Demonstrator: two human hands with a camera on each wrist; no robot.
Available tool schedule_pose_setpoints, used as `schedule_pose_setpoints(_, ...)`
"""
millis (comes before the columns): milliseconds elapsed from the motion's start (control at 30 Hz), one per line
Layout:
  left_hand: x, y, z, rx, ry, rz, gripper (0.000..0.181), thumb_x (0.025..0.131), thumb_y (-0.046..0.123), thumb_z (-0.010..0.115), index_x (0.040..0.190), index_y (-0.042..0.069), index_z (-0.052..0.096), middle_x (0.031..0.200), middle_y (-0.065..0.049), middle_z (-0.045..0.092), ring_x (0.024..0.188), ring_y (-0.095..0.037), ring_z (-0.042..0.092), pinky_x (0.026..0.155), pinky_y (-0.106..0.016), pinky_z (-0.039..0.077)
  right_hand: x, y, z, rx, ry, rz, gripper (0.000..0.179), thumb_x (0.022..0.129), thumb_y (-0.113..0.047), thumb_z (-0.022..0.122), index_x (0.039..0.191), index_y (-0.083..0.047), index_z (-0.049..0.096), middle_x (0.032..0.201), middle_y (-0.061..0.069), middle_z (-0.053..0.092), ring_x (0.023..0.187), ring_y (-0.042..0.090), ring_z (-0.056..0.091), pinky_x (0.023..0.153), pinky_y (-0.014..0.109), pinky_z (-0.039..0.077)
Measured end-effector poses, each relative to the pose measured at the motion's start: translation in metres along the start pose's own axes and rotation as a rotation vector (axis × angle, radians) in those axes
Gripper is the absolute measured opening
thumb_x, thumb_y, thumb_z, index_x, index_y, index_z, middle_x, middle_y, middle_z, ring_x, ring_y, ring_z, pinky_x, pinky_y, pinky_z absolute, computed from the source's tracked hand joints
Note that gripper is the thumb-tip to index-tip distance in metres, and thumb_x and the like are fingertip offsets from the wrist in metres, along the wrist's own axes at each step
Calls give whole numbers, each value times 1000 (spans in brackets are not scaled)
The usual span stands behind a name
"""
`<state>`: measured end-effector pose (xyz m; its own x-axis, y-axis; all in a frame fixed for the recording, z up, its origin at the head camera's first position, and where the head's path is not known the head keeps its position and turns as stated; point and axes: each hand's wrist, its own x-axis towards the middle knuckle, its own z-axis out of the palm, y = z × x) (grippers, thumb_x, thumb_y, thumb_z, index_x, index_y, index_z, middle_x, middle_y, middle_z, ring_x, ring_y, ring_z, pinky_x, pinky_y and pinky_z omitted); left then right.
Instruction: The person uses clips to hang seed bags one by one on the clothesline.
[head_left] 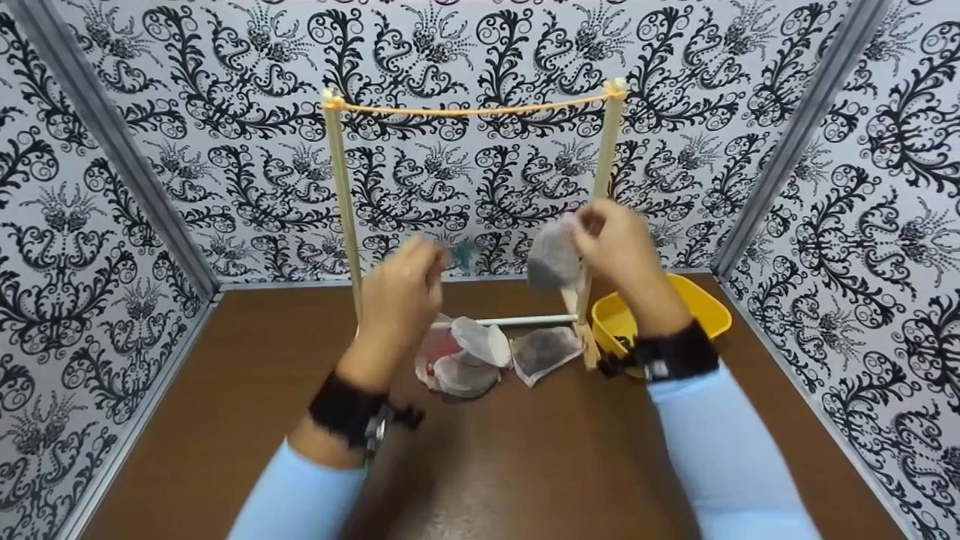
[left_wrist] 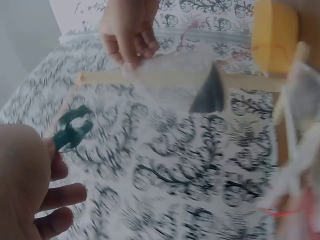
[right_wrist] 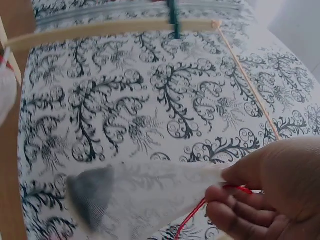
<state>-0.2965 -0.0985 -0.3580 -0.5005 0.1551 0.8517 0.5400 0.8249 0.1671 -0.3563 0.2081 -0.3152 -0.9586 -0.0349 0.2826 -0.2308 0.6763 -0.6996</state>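
My left hand [head_left: 401, 296] pinches a green clothespin [left_wrist: 66, 136] between thumb and forefinger; the pin's jaws point away from the hand. Raised near the right post, my right hand [head_left: 619, 244] pinches the top of a white mesh drawstring pouch [head_left: 553, 259]. Dark grey contents fill the pouch's bottom corner, and a red cord [right_wrist: 191, 216] trails from its top by the fingers. An orange string [head_left: 472, 112] stretches above both hands, between the tops of two wooden posts [head_left: 342, 195].
Several white mesh pouches [head_left: 469, 375] lie piled at the stand's base, in front of a white rod [head_left: 525, 321]. Another pouch with dark contents [head_left: 547, 352] lies beside the right foot. A yellow basket [head_left: 701, 307] stands at the right, partly behind my right forearm. Patterned walls enclose the brown table [head_left: 525, 465].
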Motion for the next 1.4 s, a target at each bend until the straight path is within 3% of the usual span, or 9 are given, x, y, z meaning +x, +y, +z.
schedule_pose_setpoints(167, 75, 12, 1, 24, -53, -3, 22, 115, 20, 65, 112, 4, 79, 99, -10, 79, 60, -26, 65, 54, -38, 57, 31, -17, -23, 72, 148, -46, 22, 114, -19, 67, 124, -1, 74, 124, 17, 71, 97, 24, 72, 78, 25, 68)
schedule_pose_setpoints(333, 138, 25, 4, 102, -109, -47, 30, 118, 27, 60, 121, 5, 80, 112, -10, 83, 71, -26, 73, 61, -36, 62, 54, -36, -39, 33, 242, -121, 21, 114, -17, 67, 120, 2, 73, 123, 14, 68, 95, 17, 68, 78, 20, 64)
schedule_pose_setpoints(433, 165, 31, 7, 137, -138, -137, 33, 119, 32, 57, 124, 8, 79, 122, -7, 83, 83, -29, 79, 69, -40, 65, 66, -47, -42, -11, 335, -193, 21, 112, -17, 71, 116, 3, 75, 119, 15, 71, 97, 17, 67, 82, 21, 61)
schedule_pose_setpoints(533, 182, 33, 9, 162, -184, -265, 32, 119, 36, 56, 124, 12, 77, 125, -3, 81, 96, -29, 81, 78, -41, 67, 76, -56, -39, 7, 364, -229, 22, 110, -20, 75, 116, 2, 77, 118, 13, 72, 99, 16, 67, 86, 22, 61)
schedule_pose_setpoints(600, 190, 35, 11, 174, -221, -329, 33, 119, 38, 55, 125, 14, 76, 127, -1, 80, 101, -28, 82, 82, -39, 68, 81, -61, -37, 35, 356, -233, 25, 110, -22, 76, 116, 2, 76, 118, 12, 71, 98, 14, 68, 86, 22, 62)
schedule_pose_setpoints(667, 197, 37, 14, 170, -258, -351, 33, 119, 38, 55, 127, 15, 76, 126, -1, 80, 101, -25, 81, 83, -35, 67, 83, -64, -37, 77, 339, -209, 24, 110, -24, 76, 115, 0, 75, 118, 7, 68, 95, 10, 68, 82, 21, 65)
schedule_pose_setpoints(900, 208, 44, 31, 181, -269, -310, 29, 119, 31, 56, 129, 15, 78, 128, -1, 80, 100, -23, 81, 81, -32, 67, 84, -66, -41, 172, 332, -224, 23, 109, -19, 76, 115, 2, 74, 119, 6, 67, 91, 11, 72, 80, 23, 67)
schedule_pose_setpoints(1233, 203, 59, 55, 208, -274, -237, 26, 117, 32, 60, 126, 17, 79, 123, 3, 80, 97, -24, 82, 77, -36, 68, 80, -65, -47, 238, 318, -280, 13, 106, -10, 79, 114, 1, 76, 120, 5, 69, 91, 13, 73, 83, 24, 67)
schedule_pose_setpoints(1400, 201, 62, 56, 215, -361, -194, 31, 117, 37, 60, 132, 14, 75, 127, 0, 78, 98, -25, 81, 79, -36, 68, 79, -60, -50, 267, 284, -273, 11, 106, -10, 78, 112, -1, 76, 119, 4, 68, 94, 16, 75, 82, 26, 67)
